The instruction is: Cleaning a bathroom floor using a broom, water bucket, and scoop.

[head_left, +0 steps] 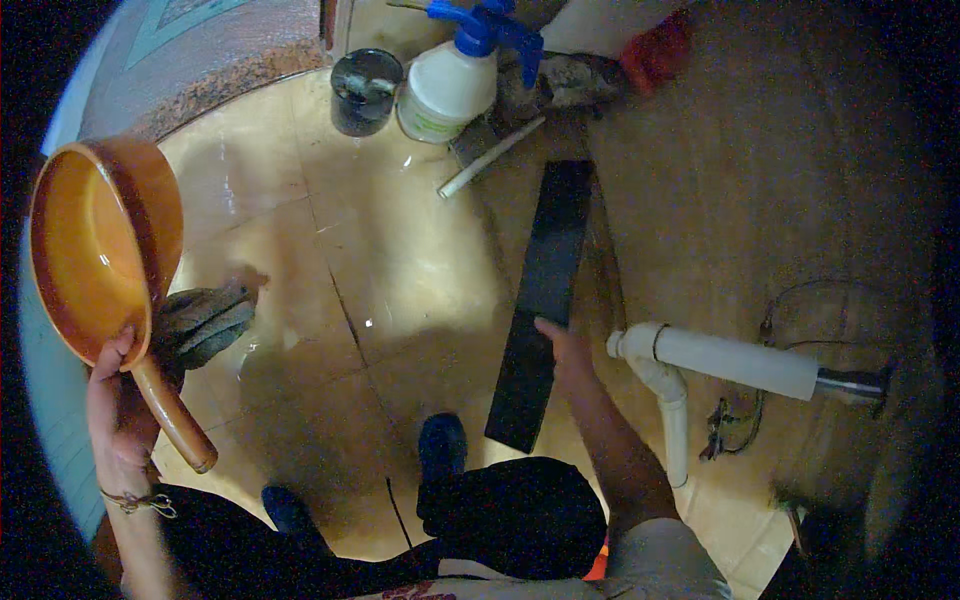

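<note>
"Looking at the left hand point(122, 410), what do you find in its grip?"

"An orange-brown dipper point(85, 270), at the far left, tilted so the inside of its bowl shows. A digit is hooked over the rim close to where the handle point(175, 415) begins, and the hand is closed around that edge. The handle slants down to the right, clear of the palm."

"And the crumpled grey cloth point(210, 325)?"

"It shows just past the bowl. I cannot tell whether hidden fingers hold it too."

"How about the right hand point(568, 355)?"

"It has hold of a long black panel point(545, 280) by the right edge, about midway along, thumb against the broad face. The other fingers are out of sight, so how firmly they press I cannot tell."

"What lies around the panel?"

"A white drain pipe point(735, 365) with a bent joint is to its right. Past its upper end, a pale tube point(490, 158) lies on the tiled floor point(300, 400), near a white spray bottle point(445, 90) with a blue pump head. A dark tumbler point(362, 95) is just beside the bottle."
</note>
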Action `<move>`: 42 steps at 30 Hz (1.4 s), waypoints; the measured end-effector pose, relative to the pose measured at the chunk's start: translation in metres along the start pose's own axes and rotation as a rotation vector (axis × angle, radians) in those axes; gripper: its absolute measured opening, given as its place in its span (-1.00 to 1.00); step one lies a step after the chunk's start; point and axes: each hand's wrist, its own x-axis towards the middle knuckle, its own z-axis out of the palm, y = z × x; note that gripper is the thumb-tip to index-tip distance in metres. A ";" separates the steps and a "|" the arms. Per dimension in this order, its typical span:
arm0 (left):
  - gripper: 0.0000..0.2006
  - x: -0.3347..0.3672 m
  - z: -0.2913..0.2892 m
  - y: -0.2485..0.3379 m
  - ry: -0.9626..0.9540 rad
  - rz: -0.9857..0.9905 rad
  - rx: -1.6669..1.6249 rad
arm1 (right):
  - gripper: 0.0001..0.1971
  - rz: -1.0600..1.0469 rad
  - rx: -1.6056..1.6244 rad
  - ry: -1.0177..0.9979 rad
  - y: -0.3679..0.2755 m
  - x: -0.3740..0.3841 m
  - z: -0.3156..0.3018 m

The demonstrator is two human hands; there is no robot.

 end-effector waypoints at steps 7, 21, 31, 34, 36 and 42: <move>-0.63 -0.007 0.006 -0.004 -0.078 0.019 -0.059 | -0.54 0.055 0.148 -0.199 -0.132 0.015 0.037; -0.62 -0.011 0.011 -0.015 0.010 0.142 -0.165 | -0.51 0.415 0.673 -1.209 -0.244 0.146 -0.006; -0.61 -0.026 0.001 -0.018 0.108 0.179 -0.138 | -0.45 0.110 0.602 -0.621 -0.327 0.150 0.010; -0.62 -0.031 0.009 -0.020 0.127 0.172 -0.188 | -0.44 -0.147 0.570 -0.648 -0.338 0.184 0.013; -0.62 -0.029 0.002 -0.020 0.140 0.176 -0.171 | -0.53 -0.096 0.471 -0.774 -0.343 0.235 -0.003; -0.62 -0.046 0.005 -0.015 0.186 0.134 -0.126 | -0.55 -0.104 0.475 -0.689 -0.350 0.259 -0.003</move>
